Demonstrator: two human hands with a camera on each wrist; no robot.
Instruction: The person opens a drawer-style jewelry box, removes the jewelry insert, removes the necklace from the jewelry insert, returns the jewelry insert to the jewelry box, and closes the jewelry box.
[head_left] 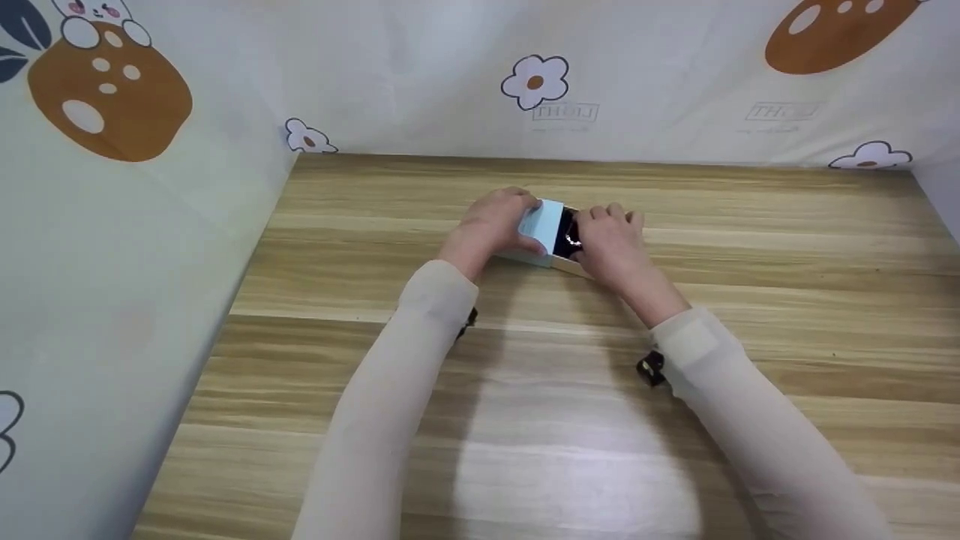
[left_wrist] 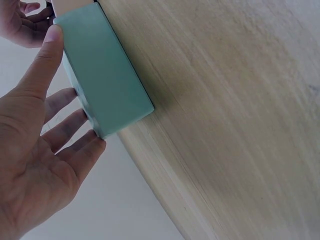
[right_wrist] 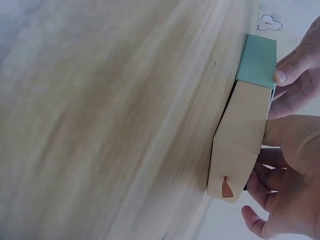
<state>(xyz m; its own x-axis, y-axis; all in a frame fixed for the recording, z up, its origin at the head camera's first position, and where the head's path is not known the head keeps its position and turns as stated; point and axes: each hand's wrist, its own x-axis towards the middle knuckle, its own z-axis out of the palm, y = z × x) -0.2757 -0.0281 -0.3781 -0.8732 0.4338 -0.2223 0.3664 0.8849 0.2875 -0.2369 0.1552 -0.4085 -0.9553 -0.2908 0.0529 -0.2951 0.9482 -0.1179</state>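
Observation:
A light teal box sleeve (head_left: 547, 223) lies on the table, and a beige inner tray (right_wrist: 239, 117) sticks out of its right end. My left hand (head_left: 491, 223) grips the sleeve, thumb on the near side and fingers along the far side. Inside the tray shows a black item (head_left: 566, 232) with a shiny silvery mark; its kind is unclear. My right hand (head_left: 613, 247) reaches down into the tray from above, thumb and curled fingers around the black item. Its fingertips are mostly hidden. The tray's near side has a small torn-looking cutout, seen in the right wrist view.
The wood-grain table (head_left: 360, 375) carries the box near its back edge. A pale sheet printed with flowers and orange fruit (head_left: 112, 90) hangs behind and to the left. Dark wrist cameras (head_left: 651, 368) sit under the sleeves.

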